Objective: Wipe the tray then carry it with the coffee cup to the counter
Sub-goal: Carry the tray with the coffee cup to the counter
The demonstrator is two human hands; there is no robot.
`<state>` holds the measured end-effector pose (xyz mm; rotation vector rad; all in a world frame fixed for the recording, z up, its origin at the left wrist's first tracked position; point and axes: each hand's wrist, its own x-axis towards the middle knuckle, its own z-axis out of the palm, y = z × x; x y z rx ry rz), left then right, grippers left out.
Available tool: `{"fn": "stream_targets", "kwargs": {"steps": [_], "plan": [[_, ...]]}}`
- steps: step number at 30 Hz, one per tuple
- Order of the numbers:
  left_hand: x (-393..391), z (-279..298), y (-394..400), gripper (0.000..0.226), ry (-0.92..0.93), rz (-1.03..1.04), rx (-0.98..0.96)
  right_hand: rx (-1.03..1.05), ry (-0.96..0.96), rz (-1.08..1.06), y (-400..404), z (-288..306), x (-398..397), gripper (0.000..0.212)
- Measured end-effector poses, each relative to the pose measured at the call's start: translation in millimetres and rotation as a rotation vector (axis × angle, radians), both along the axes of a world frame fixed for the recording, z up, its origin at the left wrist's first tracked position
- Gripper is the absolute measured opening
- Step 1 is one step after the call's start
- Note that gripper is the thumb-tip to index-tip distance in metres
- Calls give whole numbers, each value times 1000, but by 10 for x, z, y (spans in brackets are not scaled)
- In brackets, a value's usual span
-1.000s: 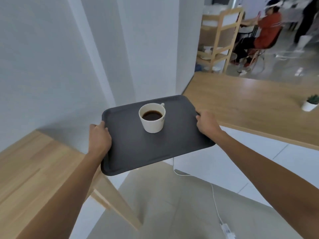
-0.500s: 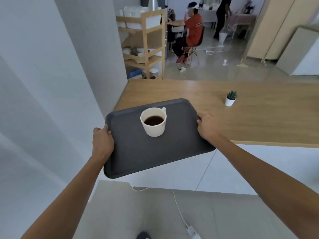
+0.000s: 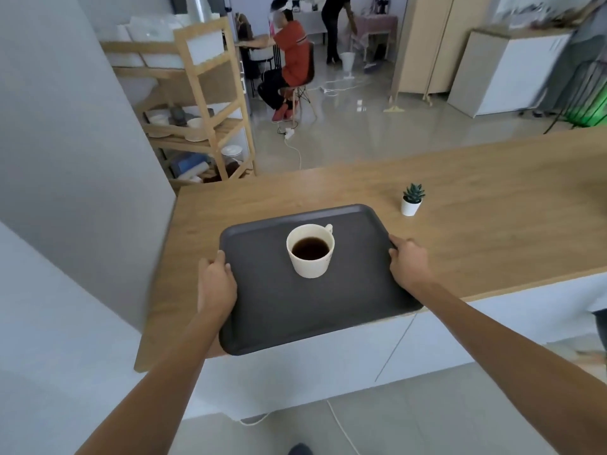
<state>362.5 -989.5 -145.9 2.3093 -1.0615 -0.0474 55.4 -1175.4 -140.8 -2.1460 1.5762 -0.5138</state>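
At frame centre a dark grey rectangular plastic tray point(image 3: 295, 310) lies over the near edge of the long wooden counter point(image 3: 492, 231). A white ceramic coffee cup point(image 3: 310, 251) stands on the tray's upper middle. The left hand point(image 3: 216, 284) holds the tray's left edge, the right hand point(image 3: 409, 261) its right edge. A small potted succulent point(image 3: 412, 199) stands on the counter, right of and above the tray. A wooden shelf rack point(image 3: 203, 103) fills the upper left.

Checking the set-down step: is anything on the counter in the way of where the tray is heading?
Nothing visible blocks it. The tray, gripped by the left hand and right hand, is over a bare stretch of counter. The small potted plant stands off to the right, clear of the tray.
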Motion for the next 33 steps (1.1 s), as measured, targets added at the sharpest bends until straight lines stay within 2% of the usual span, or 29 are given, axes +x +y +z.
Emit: {"fn": "stream_targets", "kwargs": {"steps": [4, 19, 33], "plan": [[160, -102, -430, 39, 38, -36, 38, 49, 9, -54, -264, -84, 93, 42], [690, -651, -1783, 44, 139, 34, 86, 121, 1, -41, -1617, -550, 654, 43], [1091, -989, -2263, 44, 145, 72, 105, 113, 64, -39, -2155, -778, 1126, 43]]}}
